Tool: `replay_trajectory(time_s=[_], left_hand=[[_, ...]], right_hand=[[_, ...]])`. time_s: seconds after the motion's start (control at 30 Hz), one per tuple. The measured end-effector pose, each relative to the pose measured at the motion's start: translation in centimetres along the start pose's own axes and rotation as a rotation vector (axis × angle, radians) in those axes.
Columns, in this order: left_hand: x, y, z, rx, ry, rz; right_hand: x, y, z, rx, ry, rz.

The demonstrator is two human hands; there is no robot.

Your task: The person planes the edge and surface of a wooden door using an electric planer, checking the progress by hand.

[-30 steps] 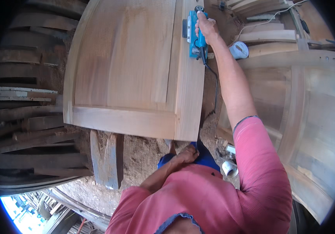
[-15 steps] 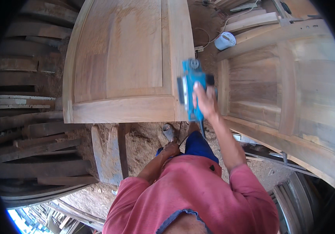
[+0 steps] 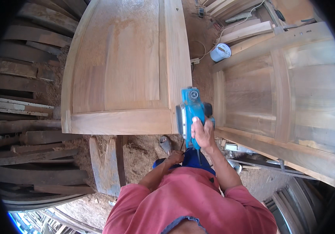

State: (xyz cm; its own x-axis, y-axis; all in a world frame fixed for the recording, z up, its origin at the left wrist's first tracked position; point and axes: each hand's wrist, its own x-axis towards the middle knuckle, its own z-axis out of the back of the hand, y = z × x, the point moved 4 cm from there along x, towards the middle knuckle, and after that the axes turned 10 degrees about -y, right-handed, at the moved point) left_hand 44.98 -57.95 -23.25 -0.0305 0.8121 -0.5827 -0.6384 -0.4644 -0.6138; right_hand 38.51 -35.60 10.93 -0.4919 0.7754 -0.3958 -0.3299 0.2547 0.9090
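My right hand is wrapped round the rear handle of a blue electric planer. The planer is at the near right corner of a panelled wooden door, over the edge of its right stile. A dark cord tail hangs from the planer's rear toward my body. Low in front of my waist, my left hand is closed on a thin dark power cord, partly hidden by the fingers. Fine wood dust lies on the door's far panel.
Another panelled door leans at the right. Beyond it stand a white bucket and a socket strip with a pale cable. Stacked boards line the left. A worn wooden trestle stands below the door, among shavings.
My right hand has drawn the planer back toward my body, from along the stile to the door's near corner. My left hand stays low by my waist. The view has shifted slightly.
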Motion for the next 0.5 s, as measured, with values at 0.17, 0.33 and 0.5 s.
replay_trajectory(time_s=[0.17, 0.33, 0.5], left_hand=[[1.6, -7.0, 6.1, -0.199, -0.066, 0.084], [4.4, -14.7, 11.6, -0.347, -0.038, 0.040], [12.3, -18.3, 11.5, -0.419, -0.040, -0.035]], right_hand=[[8.2, 2.7, -0.4, 0.037, -0.029, 0.003], [16.1, 5.7, -1.0, 0.071, -0.049, 0.042], [23.3, 9.0, -3.3, 0.151, -0.021, 0.081]])
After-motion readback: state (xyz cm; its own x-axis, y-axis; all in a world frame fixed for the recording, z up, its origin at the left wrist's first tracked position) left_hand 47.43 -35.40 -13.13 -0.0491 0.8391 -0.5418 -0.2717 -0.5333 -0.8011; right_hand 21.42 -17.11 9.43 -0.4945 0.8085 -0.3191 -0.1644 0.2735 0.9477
